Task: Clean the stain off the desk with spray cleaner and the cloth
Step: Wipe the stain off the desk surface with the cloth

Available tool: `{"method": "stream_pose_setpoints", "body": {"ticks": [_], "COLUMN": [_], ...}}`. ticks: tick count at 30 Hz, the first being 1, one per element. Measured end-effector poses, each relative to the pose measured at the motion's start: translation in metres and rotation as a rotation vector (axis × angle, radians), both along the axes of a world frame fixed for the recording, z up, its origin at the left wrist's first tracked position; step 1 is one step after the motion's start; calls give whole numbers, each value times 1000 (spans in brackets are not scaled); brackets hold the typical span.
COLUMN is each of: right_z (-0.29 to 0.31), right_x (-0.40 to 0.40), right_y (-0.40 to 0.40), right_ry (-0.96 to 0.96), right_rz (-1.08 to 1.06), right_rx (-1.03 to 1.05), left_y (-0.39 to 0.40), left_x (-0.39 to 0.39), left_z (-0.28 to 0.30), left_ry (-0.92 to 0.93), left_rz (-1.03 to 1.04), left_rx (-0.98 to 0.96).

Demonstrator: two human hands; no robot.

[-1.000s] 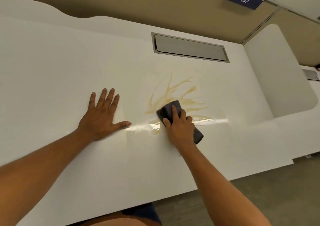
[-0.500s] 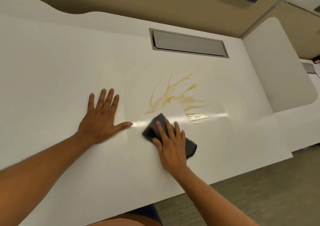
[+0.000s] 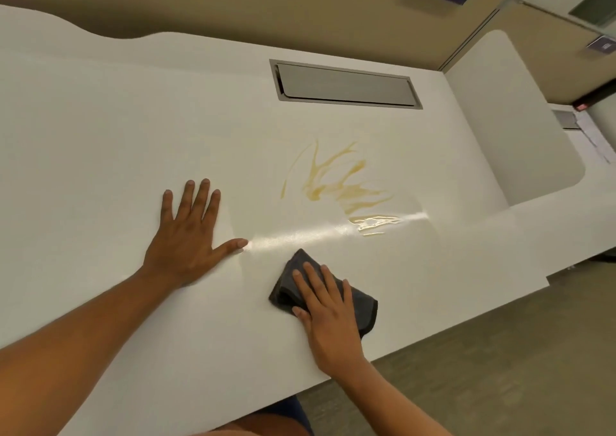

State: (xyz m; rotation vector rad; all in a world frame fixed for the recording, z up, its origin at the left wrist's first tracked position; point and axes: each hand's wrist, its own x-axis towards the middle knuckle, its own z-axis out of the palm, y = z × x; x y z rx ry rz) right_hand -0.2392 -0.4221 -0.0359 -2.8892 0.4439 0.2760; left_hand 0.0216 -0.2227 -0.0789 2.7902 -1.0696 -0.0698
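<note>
A yellow-brown streaky stain spreads over the middle of the white desk, with a wet glossy patch at its lower right. My right hand presses flat on a folded dark grey cloth lying on the desk, nearer to me than the stain and close to the front edge. My left hand rests flat on the desk, fingers spread, to the left of the stain, holding nothing. No spray bottle is in view.
A grey metal cable hatch is set into the desk behind the stain. A white rounded divider panel stands at the right. The desk's front edge runs diagonally just under my right wrist, with grey floor beyond it.
My right hand has drawn the cloth off the stain toward me, down to the front edge. The lower left of the stain looks wiped away. My left hand has stayed put.
</note>
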Motion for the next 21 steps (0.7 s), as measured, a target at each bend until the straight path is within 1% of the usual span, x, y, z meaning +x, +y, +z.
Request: {"method": "stream_pose_setpoints", "body": {"ticks": [1, 3, 5, 7, 9, 11, 14, 17, 19, 21], "right_z": [3, 8, 11, 12, 10, 6, 0, -4, -2, 5], "right_x": [-5, 10, 52, 100, 133, 141, 109, 43, -4, -24], "right_y": [-12, -40, -61, -68, -62, -45, -16, -6, -20, -56], "right_ry": [15, 38, 47, 49, 37, 2, -32, -42, -35, -25], "right_rz": [-17, -109, -234, -300, -279, -206, -47, 68, 90, 35], "right_rx": [-6, -2, -24, -42, -42, -47, -44, 4, 8, -26], "left_y": [-1, -1, -2, -1, -1, -1, 0, -2, -3, -4], "left_x": [-1, -2, -1, 0, 0, 0, 0, 1, 0, -1], "left_z": [1, 4, 6, 7, 6, 4, 3, 3, 3, 2], "left_ry": [6, 16, 24, 26, 20, 8, -7, -4, 1, 1], "left_rz": [1, 7, 16, 22, 21, 23, 22, 30, 44, 56], "left_rx": [-4, -4, 8, 13, 9, 0, 13, 28, 29, 25]}}
